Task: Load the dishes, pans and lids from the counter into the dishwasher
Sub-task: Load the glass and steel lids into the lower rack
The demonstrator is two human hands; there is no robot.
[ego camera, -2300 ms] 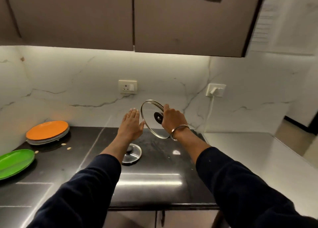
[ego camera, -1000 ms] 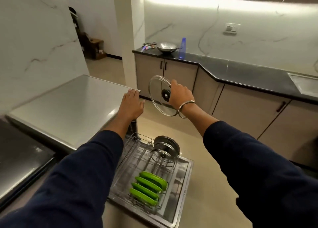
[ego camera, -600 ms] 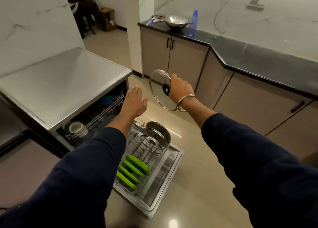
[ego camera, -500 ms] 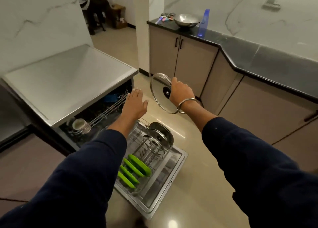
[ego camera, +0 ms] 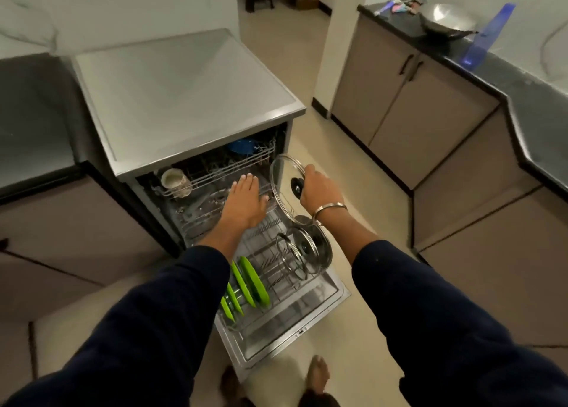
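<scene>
A person's right hand (ego camera: 319, 191) is gripping a glass lid (ego camera: 284, 188) by its knob, held on edge above the dishwasher's lower rack (ego camera: 276, 286) at six o'clock, likely for slotting in, while the left hand (ego camera: 246, 202), fingers together, is hovering flat.

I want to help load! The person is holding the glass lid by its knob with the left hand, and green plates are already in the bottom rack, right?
Not quite: the right hand holds the glass lid by its knob; the left hand is flat and empty, as the head view shows. The green plates are in the bottom rack.
</scene>
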